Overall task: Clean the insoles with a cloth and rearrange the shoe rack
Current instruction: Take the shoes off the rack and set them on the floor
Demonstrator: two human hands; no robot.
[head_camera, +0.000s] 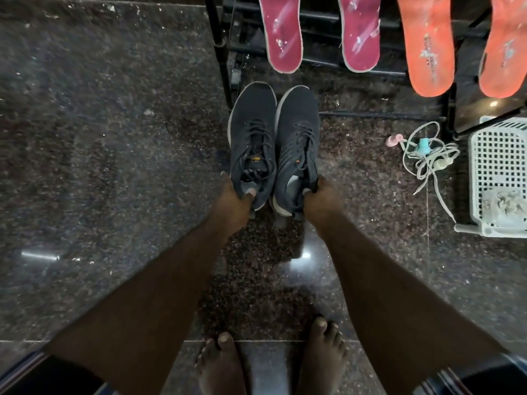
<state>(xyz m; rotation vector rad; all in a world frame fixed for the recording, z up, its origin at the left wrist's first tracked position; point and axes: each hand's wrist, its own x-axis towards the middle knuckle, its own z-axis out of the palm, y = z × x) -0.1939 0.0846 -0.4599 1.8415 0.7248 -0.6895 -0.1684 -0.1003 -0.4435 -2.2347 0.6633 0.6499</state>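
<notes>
The left shoe [252,138] is gripped at its heel by the left hand [233,199], the right shoe [298,146] by the right hand [319,199], fingers curled on the collars; both are held near the shoe rack [219,38], below the insoles [285,35]; a shoe could slip from so small a grip.
</notes>
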